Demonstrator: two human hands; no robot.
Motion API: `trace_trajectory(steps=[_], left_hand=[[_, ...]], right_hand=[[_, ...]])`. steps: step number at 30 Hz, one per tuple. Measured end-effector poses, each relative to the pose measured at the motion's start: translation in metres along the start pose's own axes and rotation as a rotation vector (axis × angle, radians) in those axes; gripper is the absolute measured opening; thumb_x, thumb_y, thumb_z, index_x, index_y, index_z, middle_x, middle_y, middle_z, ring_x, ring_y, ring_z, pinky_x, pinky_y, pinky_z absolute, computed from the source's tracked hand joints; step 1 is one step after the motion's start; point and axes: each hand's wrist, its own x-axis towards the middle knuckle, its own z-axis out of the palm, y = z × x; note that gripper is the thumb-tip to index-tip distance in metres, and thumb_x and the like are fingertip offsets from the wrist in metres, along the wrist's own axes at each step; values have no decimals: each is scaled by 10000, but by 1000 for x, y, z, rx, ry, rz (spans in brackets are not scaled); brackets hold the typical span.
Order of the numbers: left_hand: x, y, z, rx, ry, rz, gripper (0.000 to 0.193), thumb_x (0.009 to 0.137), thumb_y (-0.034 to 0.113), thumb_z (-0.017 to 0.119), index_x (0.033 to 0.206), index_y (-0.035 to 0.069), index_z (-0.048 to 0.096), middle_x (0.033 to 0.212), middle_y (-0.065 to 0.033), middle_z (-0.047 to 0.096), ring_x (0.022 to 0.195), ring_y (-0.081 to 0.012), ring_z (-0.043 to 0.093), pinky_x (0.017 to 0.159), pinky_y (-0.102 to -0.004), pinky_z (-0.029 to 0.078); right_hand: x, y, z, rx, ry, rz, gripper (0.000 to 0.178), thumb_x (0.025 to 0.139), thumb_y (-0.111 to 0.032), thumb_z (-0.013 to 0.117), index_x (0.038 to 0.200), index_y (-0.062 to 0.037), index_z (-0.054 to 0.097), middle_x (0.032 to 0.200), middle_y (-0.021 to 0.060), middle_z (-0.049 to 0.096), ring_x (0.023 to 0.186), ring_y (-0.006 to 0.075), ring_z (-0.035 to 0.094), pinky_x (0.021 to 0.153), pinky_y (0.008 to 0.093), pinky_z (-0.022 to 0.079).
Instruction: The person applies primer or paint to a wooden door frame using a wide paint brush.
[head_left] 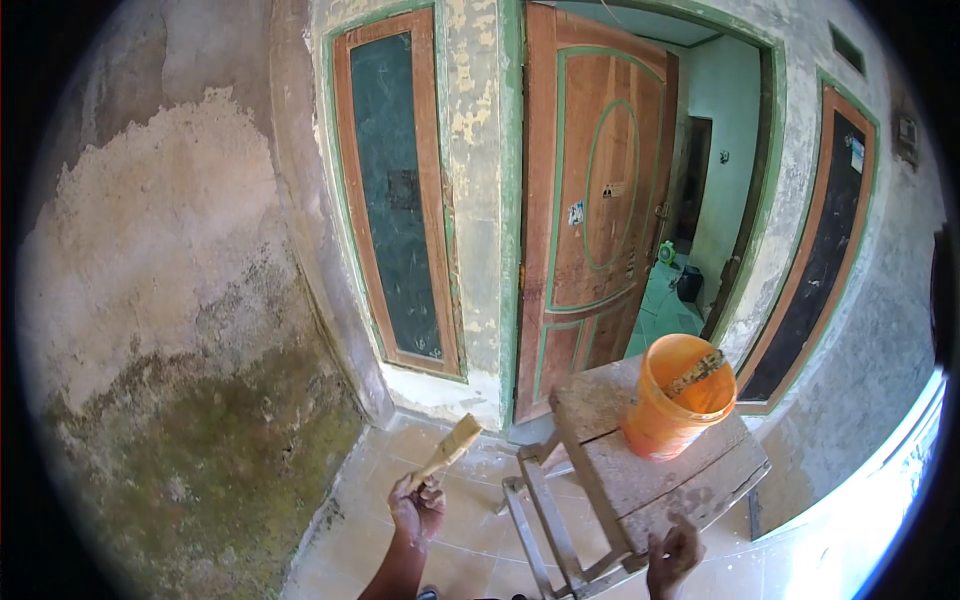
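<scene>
Gripping a pale brush (pixel 450 446) left of the wooden stool (pixel 690 490): left hand (pixel 417 508), fingers curled round the handle, bristles up. Brown door (pixel 590 180) stands open behind the stool. Right hand (pixel 675 556) at the stool's near edge, fingers bent, loosely apart; can't tell if touching. Orange bucket (pixel 660 430) on stool top, crusty stick (pixel 696 372) leaning inside.

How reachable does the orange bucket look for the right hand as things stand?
Likely yes: the right hand looks empty by the near edge of the wooden stool, and only stool top shows between it and the orange bucket.
</scene>
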Motion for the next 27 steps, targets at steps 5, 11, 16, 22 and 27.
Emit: trace_trajectory(steps=[5,11,16,22,27], left_hand=[[-3,50,-10,84,-3,110,221,888,245,490,913,35,555,721,-71,540,583,-123,467,510,-243,388],[-17,127,-23,349,-5,322,226,880,294,529,924,73,517,734,-59,513,617,-132,456,561,-265,370],[-28,183,-35,713,-97,456,213,851,236,529,891,32,478,743,-60,480,646,-138,445,573,-257,368],[-24,208,-45,697,38,496,154,769,69,575,883,-23,528,736,-65,510,603,-131,481,513,-251,377],[11,221,-50,1114,-239,597,237,779,108,602,955,-45,560,824,-103,558,693,-166,532,603,-271,431]], right_hand=[[-42,-97,113,119,-463,124,456,696,-149,756,1113,-52,601,591,16,449,474,117,422,458,266,380],[-79,-156,271,179,-772,-34,601,801,-225,667,1345,-227,411,846,68,587,573,205,563,547,321,502],[-106,-199,350,139,-734,-317,539,800,-205,664,1301,-209,466,946,74,594,687,222,617,567,315,521],[-123,-222,406,321,-714,-284,467,796,-174,650,1241,-229,521,1023,67,566,739,239,627,607,353,540],[-117,-222,438,257,-536,-194,425,718,-85,679,1131,-139,593,943,80,550,744,212,597,609,334,510]])
